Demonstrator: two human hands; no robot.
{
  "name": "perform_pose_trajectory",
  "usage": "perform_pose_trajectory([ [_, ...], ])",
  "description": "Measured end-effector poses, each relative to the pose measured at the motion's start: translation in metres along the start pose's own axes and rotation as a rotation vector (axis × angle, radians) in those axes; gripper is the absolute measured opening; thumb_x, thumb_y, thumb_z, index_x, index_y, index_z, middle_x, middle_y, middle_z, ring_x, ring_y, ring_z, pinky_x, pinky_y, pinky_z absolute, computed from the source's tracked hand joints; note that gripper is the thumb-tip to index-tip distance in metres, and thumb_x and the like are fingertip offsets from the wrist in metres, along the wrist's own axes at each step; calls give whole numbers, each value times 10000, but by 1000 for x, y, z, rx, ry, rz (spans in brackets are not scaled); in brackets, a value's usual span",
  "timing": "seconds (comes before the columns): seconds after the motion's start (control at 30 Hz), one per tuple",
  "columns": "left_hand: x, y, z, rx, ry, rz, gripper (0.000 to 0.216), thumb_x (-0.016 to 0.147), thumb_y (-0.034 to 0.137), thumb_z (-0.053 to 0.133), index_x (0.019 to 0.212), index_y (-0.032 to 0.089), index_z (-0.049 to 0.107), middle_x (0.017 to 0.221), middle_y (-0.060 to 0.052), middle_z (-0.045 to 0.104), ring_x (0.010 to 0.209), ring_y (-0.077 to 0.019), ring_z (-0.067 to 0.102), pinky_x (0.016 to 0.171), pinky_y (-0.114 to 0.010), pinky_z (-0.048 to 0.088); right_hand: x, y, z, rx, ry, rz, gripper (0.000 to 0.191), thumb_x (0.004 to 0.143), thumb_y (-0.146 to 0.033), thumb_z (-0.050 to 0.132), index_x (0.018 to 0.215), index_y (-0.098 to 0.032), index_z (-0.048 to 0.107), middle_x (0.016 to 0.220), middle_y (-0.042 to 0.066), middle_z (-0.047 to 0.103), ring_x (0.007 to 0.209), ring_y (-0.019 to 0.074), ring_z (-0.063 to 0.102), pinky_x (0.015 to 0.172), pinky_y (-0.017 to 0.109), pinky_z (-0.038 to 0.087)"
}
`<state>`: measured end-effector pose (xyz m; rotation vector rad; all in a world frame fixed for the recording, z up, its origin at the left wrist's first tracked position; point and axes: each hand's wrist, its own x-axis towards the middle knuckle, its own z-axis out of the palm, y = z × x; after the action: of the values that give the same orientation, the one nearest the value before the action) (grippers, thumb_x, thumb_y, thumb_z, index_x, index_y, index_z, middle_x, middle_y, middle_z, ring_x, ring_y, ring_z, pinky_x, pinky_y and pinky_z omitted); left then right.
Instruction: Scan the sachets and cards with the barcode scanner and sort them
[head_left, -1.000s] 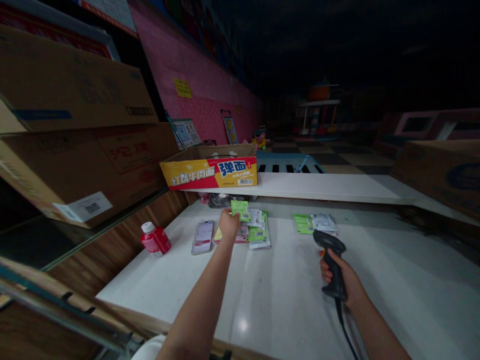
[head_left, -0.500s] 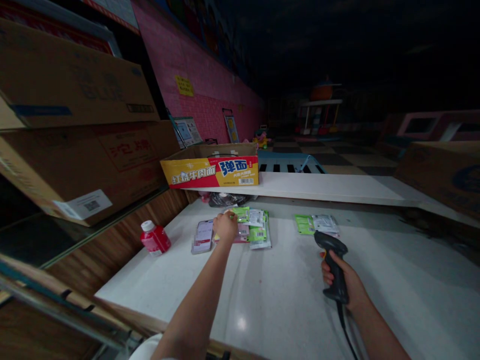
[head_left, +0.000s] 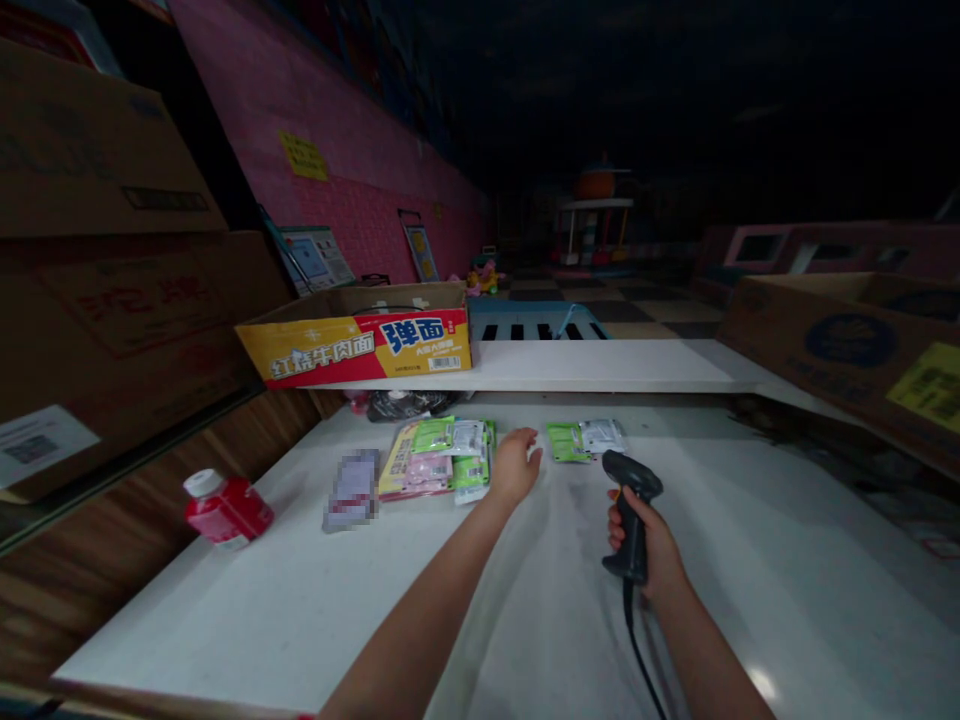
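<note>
My right hand [head_left: 646,540] is wrapped round the handle of a black barcode scanner [head_left: 630,510], whose cord hangs down toward me. My left hand [head_left: 517,465] is over the white counter [head_left: 360,620] with its fingers apart and nothing in them. It lies between a pile of green, pink and silver snack packets [head_left: 431,450] on its left and a green and silver packet [head_left: 570,442] on its right. The scanner's head is just in front of that right-hand packet. Left of the pile lies a phone [head_left: 352,488], its screen blurred out.
A red bottle with a white cap [head_left: 227,508] stands at the counter's left. On the raised white shelf [head_left: 600,365] sit a yellow-red noodle carton [head_left: 360,345] and, at right, a brown box [head_left: 840,335]. Stacked cartons [head_left: 127,310] rise at far left. Black cables [head_left: 409,403] lie under the shelf.
My left hand has left the packet pile and moved right, its fingers now apart. The view has turned rightward. The scanner stays in my right hand.
</note>
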<state>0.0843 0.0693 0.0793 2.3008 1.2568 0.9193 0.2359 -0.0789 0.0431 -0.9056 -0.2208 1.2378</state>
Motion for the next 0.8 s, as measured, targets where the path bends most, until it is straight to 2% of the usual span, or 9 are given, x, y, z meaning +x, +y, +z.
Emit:
perform_pose_trajectory([
  [0.13, 12, 9, 47, 24, -71, -317, 234, 805, 176, 606, 1030, 133, 653, 976, -119, 694, 915, -202, 653, 821, -283, 468, -1, -1, 4, 16, 24, 9, 376, 636, -431, 808, 819, -176, 601, 502, -51, 547, 376, 69, 442, 338, 168, 370],
  [0.27, 25, 20, 67, 172, -46, -478, 312, 789, 381, 656, 975, 131, 669, 1054, -181, 678, 1014, -278, 641, 829, -332, 474, -2, 0, 7, -9, 28, 5, 420, 612, -467, 815, 821, -171, 601, 505, -52, 545, 380, 69, 447, 345, 170, 366],
  [0.4, 36, 23, 70, 157, -48, -566, 297, 751, 389, 682, 927, 149, 691, 1080, -195, 679, 1065, -309, 628, 824, -353, 482, 0, 1, 8, -19, 23, 3, 432, 610, -483, 811, 826, -172, 603, 512, -51, 541, 380, 78, 452, 348, 185, 370],
  [0.57, 41, 16, 67, 2, -45, -594, 170, 717, 302, 697, 814, 163, 706, 949, -163, 722, 1042, -299, 652, 807, -322, 487, 2, 2, 5, -30, 4, 6, 397, 664, -485, 778, 839, -174, 605, 525, -46, 546, 384, 82, 459, 351, 190, 373],
  [0.7, 31, 9, 58, -120, -11, -596, 105, 780, 219, 618, 817, 139, 675, 845, -130, 720, 844, -259, 706, 682, -298, 511, 2, 2, 4, -26, 4, 12, 375, 669, -462, 778, 828, -171, 605, 524, -43, 547, 380, 82, 459, 349, 191, 377],
  [0.8, 6, 0, 49, -255, 32, -594, 117, 845, 213, 537, 910, 147, 609, 788, -62, 693, 639, -173, 683, 555, -252, 512, 1, 1, 4, -27, -8, 16, 378, 661, -462, 782, 824, -169, 606, 519, -41, 553, 378, 78, 455, 348, 183, 374],
])
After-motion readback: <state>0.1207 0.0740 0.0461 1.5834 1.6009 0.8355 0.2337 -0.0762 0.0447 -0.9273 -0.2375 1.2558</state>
